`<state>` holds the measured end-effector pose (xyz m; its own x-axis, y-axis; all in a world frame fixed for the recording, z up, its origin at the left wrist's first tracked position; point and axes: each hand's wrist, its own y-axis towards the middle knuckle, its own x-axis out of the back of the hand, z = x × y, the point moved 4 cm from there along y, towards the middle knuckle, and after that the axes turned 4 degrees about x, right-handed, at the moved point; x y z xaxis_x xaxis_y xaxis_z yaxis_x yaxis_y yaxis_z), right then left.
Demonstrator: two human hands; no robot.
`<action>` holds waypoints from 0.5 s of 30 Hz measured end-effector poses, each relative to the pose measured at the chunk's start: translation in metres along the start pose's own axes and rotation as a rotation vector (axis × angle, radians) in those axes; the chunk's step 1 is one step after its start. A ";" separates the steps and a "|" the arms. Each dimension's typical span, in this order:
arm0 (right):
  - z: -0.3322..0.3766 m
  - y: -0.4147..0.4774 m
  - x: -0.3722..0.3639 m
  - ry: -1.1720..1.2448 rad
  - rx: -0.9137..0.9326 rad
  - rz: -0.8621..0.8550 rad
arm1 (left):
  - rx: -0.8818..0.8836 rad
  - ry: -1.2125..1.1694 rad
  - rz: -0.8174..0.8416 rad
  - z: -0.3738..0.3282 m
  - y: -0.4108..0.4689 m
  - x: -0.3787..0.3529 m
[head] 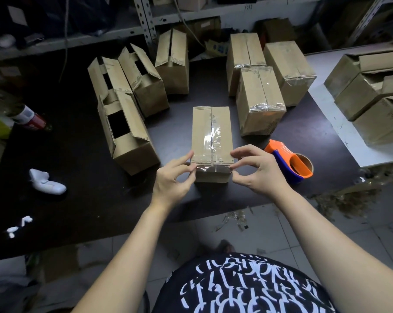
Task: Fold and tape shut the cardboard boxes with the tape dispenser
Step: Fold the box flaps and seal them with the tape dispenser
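Dark table (82, 195), grey metal shelving (144, 23), tiled floor (272, 236) (scrap-littered), dim light

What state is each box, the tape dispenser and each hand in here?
centre box: flaps closed, clear tape along seam.
left hand: pinches its near left corner.
right hand: pinches its near right corner.
tape dispenser: lying on the table, unheld.
nearest left box: flaps open.
box right of centre: closed, taped.

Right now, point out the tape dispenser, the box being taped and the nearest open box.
tape dispenser (298, 166): head view, orange part.
box being taped (201, 127): head view, left top flap.
nearest open box (136, 155): head view, side wall.
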<state>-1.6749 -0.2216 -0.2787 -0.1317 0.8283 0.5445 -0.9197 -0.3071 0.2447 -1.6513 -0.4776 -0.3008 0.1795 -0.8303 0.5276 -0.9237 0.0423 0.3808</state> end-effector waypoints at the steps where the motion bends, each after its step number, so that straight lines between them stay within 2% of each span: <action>1: 0.002 0.001 -0.001 -0.007 -0.003 -0.018 | 0.004 0.006 0.020 0.000 -0.001 0.001; 4: 0.004 0.004 -0.006 0.005 -0.009 -0.116 | 0.031 0.023 0.006 -0.003 -0.001 0.005; 7: 0.004 0.008 -0.014 -0.018 0.027 -0.162 | -0.034 0.149 -0.053 -0.010 0.005 0.002; 9: 0.001 0.009 -0.013 -0.039 0.013 -0.136 | -0.048 0.227 -0.057 -0.014 0.013 -0.003; 12: 0.001 0.013 -0.010 -0.112 0.024 -0.063 | -0.027 0.213 -0.006 -0.014 0.025 -0.007; 15: 0.002 0.017 -0.015 -0.216 0.105 0.006 | -0.174 0.293 0.076 -0.017 0.030 -0.014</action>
<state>-1.6881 -0.2404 -0.2806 -0.0441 0.7103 0.7025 -0.8740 -0.3680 0.3172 -1.6758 -0.4556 -0.2842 0.2257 -0.6271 0.7455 -0.8709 0.2130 0.4429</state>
